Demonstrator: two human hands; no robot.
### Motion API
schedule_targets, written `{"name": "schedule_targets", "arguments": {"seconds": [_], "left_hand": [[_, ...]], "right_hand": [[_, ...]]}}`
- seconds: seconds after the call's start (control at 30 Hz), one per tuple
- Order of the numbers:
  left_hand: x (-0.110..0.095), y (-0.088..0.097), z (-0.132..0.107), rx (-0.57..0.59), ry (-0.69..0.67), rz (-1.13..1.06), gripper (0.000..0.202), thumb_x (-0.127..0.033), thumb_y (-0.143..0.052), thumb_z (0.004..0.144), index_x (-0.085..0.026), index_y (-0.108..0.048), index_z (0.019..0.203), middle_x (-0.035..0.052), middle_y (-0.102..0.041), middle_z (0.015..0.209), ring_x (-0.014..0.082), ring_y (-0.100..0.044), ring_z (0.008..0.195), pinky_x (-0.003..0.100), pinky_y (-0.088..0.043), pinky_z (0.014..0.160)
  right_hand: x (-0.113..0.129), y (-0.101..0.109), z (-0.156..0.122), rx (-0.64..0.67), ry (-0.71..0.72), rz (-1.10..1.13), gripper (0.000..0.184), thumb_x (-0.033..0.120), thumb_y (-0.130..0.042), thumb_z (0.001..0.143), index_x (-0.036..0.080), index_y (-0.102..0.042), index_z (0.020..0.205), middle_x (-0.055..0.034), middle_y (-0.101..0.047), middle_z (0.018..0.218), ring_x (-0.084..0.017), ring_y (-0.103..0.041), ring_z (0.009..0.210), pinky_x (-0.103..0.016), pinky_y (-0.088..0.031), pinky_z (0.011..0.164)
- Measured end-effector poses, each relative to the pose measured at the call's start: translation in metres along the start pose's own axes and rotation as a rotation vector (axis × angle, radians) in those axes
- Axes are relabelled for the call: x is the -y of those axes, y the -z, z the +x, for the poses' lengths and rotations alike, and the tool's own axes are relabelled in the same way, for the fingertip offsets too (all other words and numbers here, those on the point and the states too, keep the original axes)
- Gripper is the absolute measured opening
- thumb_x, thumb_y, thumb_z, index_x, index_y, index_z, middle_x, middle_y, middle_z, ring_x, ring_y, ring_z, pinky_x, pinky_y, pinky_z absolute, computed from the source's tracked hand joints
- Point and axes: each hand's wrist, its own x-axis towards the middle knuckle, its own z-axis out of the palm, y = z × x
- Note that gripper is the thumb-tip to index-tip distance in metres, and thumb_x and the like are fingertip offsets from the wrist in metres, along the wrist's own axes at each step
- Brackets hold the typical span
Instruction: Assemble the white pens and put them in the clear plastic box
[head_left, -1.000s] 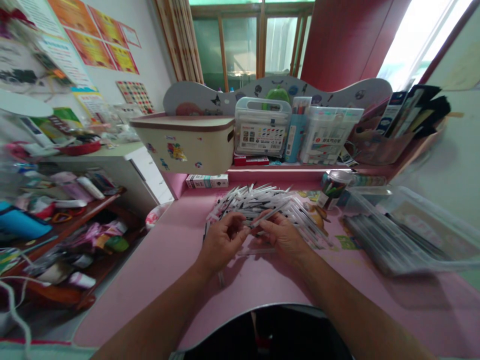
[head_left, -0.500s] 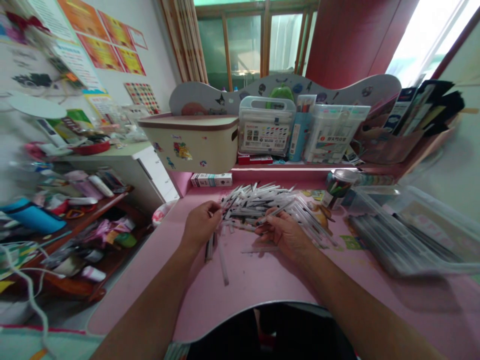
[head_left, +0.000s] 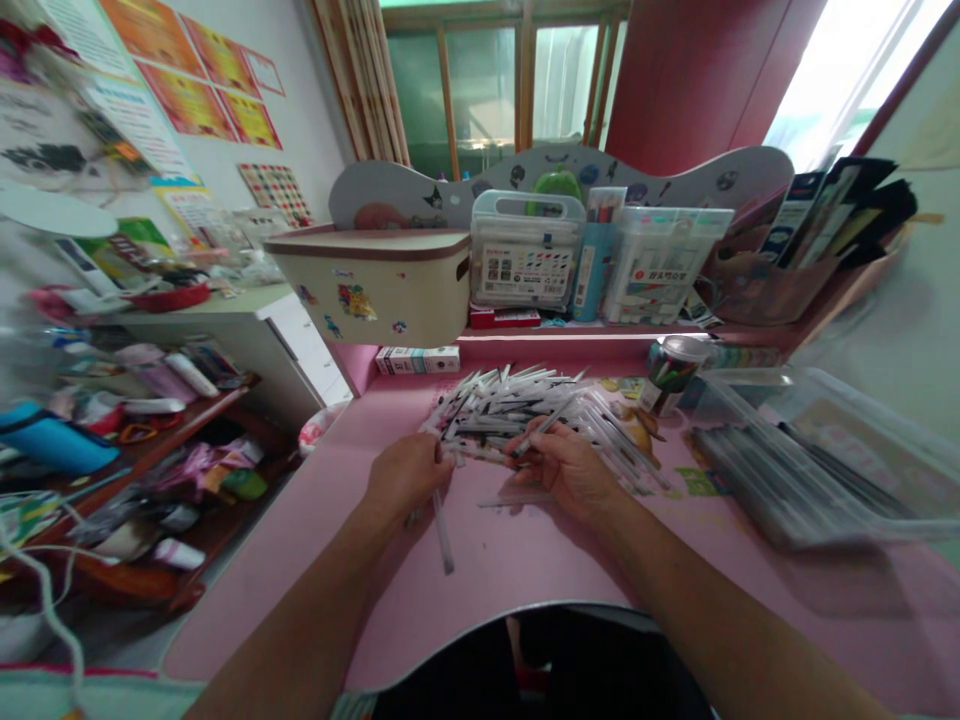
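Note:
A heap of slim pen refills and clear tubes (head_left: 495, 400) lies on the pink desk (head_left: 480, 590). In my right hand (head_left: 577, 470), a thin grey-and-clear pen refill (head_left: 551, 415) is pinched between thumb and fingers, slanting over the front of the heap. My left hand (head_left: 405, 478) is closed at the heap's left front edge, its fingertips together; whatever they hold is hidden. Just below those fingertips a clear tube (head_left: 443, 535) lies on the desk. Another clear tube (head_left: 514, 499) rests near my right hand.
An open clear plastic box (head_left: 892, 535) with grey and black sticks stands at the right. Behind the heap are a small carton (head_left: 418, 360) and a jar (head_left: 679, 370). On the raised shelf sit a cream lidded bin (head_left: 375, 300) and marker cases (head_left: 525, 255).
My left hand has moved slightly down toward me and now covers most of the dark sticks below it. My right hand keeps the refill in nearly the same place.

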Motion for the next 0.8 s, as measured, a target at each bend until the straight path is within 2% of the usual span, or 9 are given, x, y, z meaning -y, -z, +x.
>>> {"name": "schedule_targets", "arguments": {"seconds": [0.13, 0.27, 0.4, 0.5, 0.6, 0.67, 0.8], "left_hand": [[-0.002, 0.004, -0.002, 0.011, -0.005, 0.021, 0.015, -0.033, -0.058, 0.075, -0.022, -0.062, 0.067, 0.0080, -0.071, 0.074, 0.0237, -0.064, 0.071, 0.028, -0.035, 0.057], [-0.006, 0.017, -0.005, 0.026, -0.009, 0.008, 0.014, -0.032, -0.056, 0.075, -0.022, -0.057, 0.066, 0.0063, -0.067, 0.071, 0.0236, -0.062, 0.070, 0.029, -0.030, 0.056], [-0.010, 0.025, -0.007, -0.018, -0.066, -0.141, 0.013, -0.028, -0.056, 0.073, -0.021, -0.053, 0.064, 0.0022, -0.061, 0.064, 0.0200, -0.057, 0.062, 0.029, -0.032, 0.058], [-0.010, 0.022, -0.006, -0.006, -0.123, -0.487, 0.012, -0.029, -0.061, 0.071, -0.020, -0.054, 0.067, -0.0011, -0.058, 0.062, 0.0162, -0.054, 0.060, 0.027, -0.037, 0.059], [-0.011, 0.016, -0.005, 0.055, -0.101, -0.961, 0.024, -0.032, -0.067, 0.069, -0.019, -0.062, 0.089, -0.0043, -0.057, 0.065, 0.0125, -0.053, 0.056, 0.024, -0.039, 0.055], [-0.013, 0.013, -0.004, 0.062, -0.066, -1.218, 0.037, -0.033, -0.071, 0.070, -0.017, -0.064, 0.103, -0.0049, -0.057, 0.066, 0.0090, -0.049, 0.053, 0.020, -0.037, 0.051], [-0.016, 0.007, -0.001, 0.091, 0.044, -1.567, 0.039, -0.031, -0.078, 0.067, -0.014, -0.066, 0.100, -0.0001, -0.066, 0.074, 0.0070, -0.053, 0.056, 0.017, -0.042, 0.051]], "right_hand": [[0.000, 0.000, -0.001, 0.022, -0.014, -0.001, 0.028, 0.026, -0.075, 0.072, 0.019, -0.053, 0.088, -0.0057, -0.075, 0.081, -0.018, -0.072, 0.069, -0.024, -0.058, 0.053], [0.000, -0.003, -0.002, 0.027, 0.002, -0.015, 0.029, 0.028, -0.075, 0.073, 0.019, -0.054, 0.090, -0.0048, -0.073, 0.079, -0.016, -0.070, 0.067, -0.023, -0.057, 0.053], [-0.001, -0.003, -0.002, 0.029, 0.015, -0.016, 0.018, 0.025, -0.068, 0.073, 0.019, -0.056, 0.085, -0.0041, -0.071, 0.075, -0.016, -0.067, 0.065, -0.026, -0.057, 0.055], [-0.003, -0.001, -0.002, 0.041, 0.001, 0.000, 0.011, 0.018, -0.057, 0.065, 0.018, -0.055, 0.076, -0.0028, -0.067, 0.068, -0.014, -0.061, 0.056, -0.027, -0.054, 0.053], [-0.004, -0.002, -0.004, 0.071, -0.053, 0.003, 0.015, 0.017, -0.054, 0.062, 0.019, -0.054, 0.076, 0.0059, -0.049, 0.052, -0.008, -0.038, 0.038, -0.020, -0.036, 0.036], [-0.006, -0.005, -0.005, 0.077, -0.060, -0.015, 0.016, 0.020, -0.056, 0.067, 0.020, -0.054, 0.083, 0.0091, -0.041, 0.050, -0.006, -0.028, 0.036, -0.017, -0.025, 0.034], [-0.008, -0.011, -0.007, 0.116, -0.040, -0.137, 0.017, 0.035, -0.057, 0.082, 0.021, -0.053, 0.091, 0.0098, -0.040, 0.052, -0.006, -0.028, 0.037, -0.017, -0.024, 0.037]]}}
